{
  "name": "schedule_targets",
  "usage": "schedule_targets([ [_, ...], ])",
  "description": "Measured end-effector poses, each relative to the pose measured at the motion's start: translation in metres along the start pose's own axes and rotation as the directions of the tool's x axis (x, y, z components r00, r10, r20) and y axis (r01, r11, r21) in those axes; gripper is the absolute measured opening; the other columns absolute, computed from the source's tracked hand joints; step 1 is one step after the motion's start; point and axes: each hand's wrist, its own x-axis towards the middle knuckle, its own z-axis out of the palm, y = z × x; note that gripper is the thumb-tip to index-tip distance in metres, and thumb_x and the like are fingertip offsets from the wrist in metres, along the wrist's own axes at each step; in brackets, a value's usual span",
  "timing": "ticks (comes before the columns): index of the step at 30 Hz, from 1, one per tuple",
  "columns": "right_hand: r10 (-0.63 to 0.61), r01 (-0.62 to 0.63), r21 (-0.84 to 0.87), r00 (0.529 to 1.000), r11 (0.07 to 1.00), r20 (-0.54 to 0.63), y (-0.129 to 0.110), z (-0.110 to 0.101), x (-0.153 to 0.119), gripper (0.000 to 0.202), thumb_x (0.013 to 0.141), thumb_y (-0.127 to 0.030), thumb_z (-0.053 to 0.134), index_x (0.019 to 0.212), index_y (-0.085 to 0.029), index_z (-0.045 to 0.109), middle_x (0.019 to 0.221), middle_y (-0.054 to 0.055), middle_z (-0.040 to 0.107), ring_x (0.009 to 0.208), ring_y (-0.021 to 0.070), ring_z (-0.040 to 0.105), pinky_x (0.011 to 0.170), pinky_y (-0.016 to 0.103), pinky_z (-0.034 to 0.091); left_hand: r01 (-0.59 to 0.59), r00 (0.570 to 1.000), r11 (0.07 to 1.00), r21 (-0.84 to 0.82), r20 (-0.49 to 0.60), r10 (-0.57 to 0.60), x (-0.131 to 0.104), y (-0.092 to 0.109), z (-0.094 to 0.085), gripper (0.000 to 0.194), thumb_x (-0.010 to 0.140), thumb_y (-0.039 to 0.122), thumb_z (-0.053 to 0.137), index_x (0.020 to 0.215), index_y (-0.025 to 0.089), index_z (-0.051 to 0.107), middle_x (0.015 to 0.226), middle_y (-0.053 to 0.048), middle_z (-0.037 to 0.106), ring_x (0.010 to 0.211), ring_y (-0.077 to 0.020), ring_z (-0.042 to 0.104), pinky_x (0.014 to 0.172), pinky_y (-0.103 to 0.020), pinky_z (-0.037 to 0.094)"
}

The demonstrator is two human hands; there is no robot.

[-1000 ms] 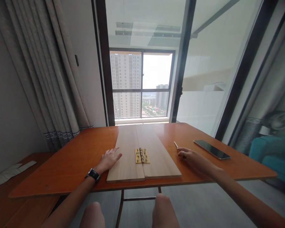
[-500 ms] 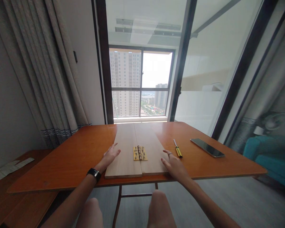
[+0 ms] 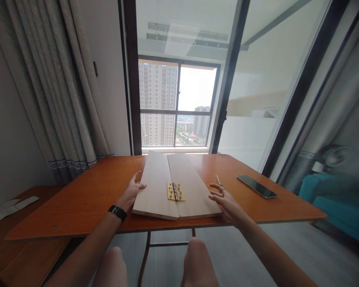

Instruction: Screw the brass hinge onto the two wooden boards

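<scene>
Two pale wooden boards lie side by side on the table, the left board and the right board. Their outer edges are tilted up slightly from the seam. A brass-coloured hinge with several screws spans the seam near the front. My left hand holds the left board's outer edge, thumb on top. My right hand grips the right board's outer edge near the front corner, some fingers over the top. Behind that hand, the screwdriver shows only its shaft; its handle is hidden.
A dark phone lies on the orange-brown table at the right. White cloth or paper rests on a lower wooden surface at far left. A teal armchair stands at far right, and my knees are under the table's front edge.
The boards' outer edges have risen, with the hinge between them. Both hands have taken hold of these edges. My right hand now covers the screwdriver's handle.
</scene>
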Motion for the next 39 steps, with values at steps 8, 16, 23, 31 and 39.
schedule_targets([
  [8,0.044,-0.046,0.020,0.996,0.999,0.078,-0.031,0.003,0.005,0.073,0.072,-0.033,0.064,0.139,-0.015,0.042,0.110,0.014,0.071,0.090,0.0271,0.072,0.071,0.037,0.060,0.021,1.000,1.000,0.014,-0.020,-0.021,0.000,0.022,0.008,0.092,0.073,-0.005,0.065,0.151,0.026,0.027,0.091,-0.007,0.070,0.059,-0.0143,0.065,0.059,-0.028,0.056],
  [16,-0.131,0.121,0.062,0.972,0.991,0.195,-0.101,0.057,-0.019,0.075,0.071,-0.022,0.061,0.142,-0.015,0.037,0.116,0.011,0.070,0.100,0.0229,0.068,0.089,0.037,0.054,0.011,1.000,1.000,0.019,-0.023,-0.011,0.001,0.034,0.029,0.089,0.072,-0.010,0.055,0.150,0.024,0.028,0.090,-0.006,0.067,0.057,-0.0122,0.062,0.060,-0.028,0.056],
  [23,-0.358,0.371,0.005,0.892,0.928,0.276,-0.101,0.116,-0.037,0.070,0.078,-0.027,0.061,0.142,-0.016,0.035,0.141,0.016,0.053,0.124,0.0261,0.056,0.107,0.048,0.040,-0.066,0.998,0.998,-0.002,-0.001,0.066,-0.007,0.041,0.041,0.061,0.089,0.009,0.052,0.146,0.021,0.036,0.094,-0.007,0.069,0.067,-0.0133,0.066,0.065,-0.025,0.056],
  [31,-0.653,0.710,-0.369,0.701,0.600,0.288,-0.050,0.173,-0.103,0.078,0.076,-0.012,0.057,0.149,-0.009,0.031,0.155,0.020,0.033,0.146,0.0342,0.024,0.117,0.058,0.023,-0.106,0.994,0.994,0.030,0.025,0.106,-0.013,0.042,0.049,0.050,0.096,0.024,0.053,0.144,0.021,0.037,0.091,-0.005,0.070,0.067,-0.0131,0.066,0.065,-0.024,0.056],
  [39,-0.673,0.707,-0.390,0.698,0.590,0.246,-0.044,0.177,-0.106,0.075,0.079,-0.011,0.053,0.150,-0.009,0.030,0.154,0.018,0.035,0.145,0.0317,0.024,0.118,0.057,0.024,-0.091,0.996,0.988,0.123,-0.001,0.091,-0.016,0.046,0.054,0.064,0.091,0.006,0.053,0.149,0.021,0.030,0.083,-0.005,0.070,0.052,-0.0108,0.061,0.054,-0.022,0.053],
])
